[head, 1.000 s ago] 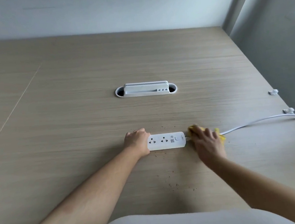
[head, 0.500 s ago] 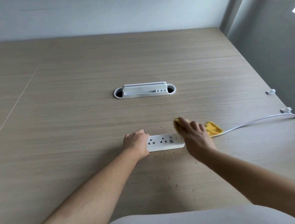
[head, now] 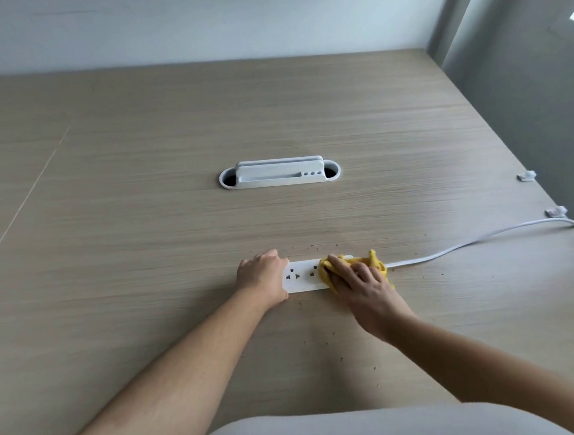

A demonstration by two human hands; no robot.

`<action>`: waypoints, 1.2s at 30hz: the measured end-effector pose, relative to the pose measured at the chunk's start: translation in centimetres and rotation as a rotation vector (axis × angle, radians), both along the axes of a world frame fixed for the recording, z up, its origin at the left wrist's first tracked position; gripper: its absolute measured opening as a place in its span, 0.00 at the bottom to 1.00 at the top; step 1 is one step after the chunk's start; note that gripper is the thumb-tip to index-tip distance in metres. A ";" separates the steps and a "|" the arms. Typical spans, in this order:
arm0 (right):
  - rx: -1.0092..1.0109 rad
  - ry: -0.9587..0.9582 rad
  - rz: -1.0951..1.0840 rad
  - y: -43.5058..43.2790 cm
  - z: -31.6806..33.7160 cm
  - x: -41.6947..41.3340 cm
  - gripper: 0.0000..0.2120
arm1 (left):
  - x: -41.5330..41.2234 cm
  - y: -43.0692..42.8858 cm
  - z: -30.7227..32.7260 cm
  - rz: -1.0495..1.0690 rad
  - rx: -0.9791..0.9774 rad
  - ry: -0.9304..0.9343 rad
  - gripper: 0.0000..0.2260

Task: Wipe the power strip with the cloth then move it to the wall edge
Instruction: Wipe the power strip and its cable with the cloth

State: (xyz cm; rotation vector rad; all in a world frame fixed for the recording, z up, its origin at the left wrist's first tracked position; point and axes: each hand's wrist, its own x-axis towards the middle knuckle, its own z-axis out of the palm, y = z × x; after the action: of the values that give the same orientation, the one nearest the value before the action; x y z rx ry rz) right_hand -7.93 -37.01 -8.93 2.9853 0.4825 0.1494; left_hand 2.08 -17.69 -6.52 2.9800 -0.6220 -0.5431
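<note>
A white power strip [head: 302, 276] lies flat on the wooden table [head: 176, 226], near its front middle. My left hand [head: 261, 276] grips the strip's left end and holds it down. My right hand [head: 359, 283] presses a crumpled yellow cloth [head: 351, 265] onto the strip's right half, hiding that end and the switch. Two socket groups show between my hands. The strip's white cable [head: 469, 242] runs right toward the grey wall.
A white oval cable grommet with a raised cover [head: 279, 175] sits in the table's middle. Three white cable clips [head: 556, 211] line the right table edge by the grey wall [head: 545, 111]. Small dark crumbs [head: 341, 359] lie scattered around and in front of the strip.
My right hand has swept the cloth from the cable side leftward onto the strip's right half. My left hand has stayed on the left end.
</note>
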 end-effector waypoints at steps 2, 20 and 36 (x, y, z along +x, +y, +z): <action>0.045 0.033 -0.171 -1.5 0.0 0.8 0.31 | 0.0 0.0 0.0 0.003 -0.005 0.000 0.25; 0.401 0.083 -0.047 1.6 1.3 1.2 0.18 | 0.0 0.0 0.3 -0.012 0.013 0.007 0.22; 0.406 0.159 -0.465 -4.6 2.6 5.6 0.14 | 0.0 0.1 0.2 -0.009 -0.012 0.005 0.23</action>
State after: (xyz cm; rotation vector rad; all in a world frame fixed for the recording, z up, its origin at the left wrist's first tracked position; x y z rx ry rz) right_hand -2.30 -41.63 -6.37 3.4186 -0.2743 -0.0396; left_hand 2.07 -17.58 -6.35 2.9649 -0.6357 -0.5456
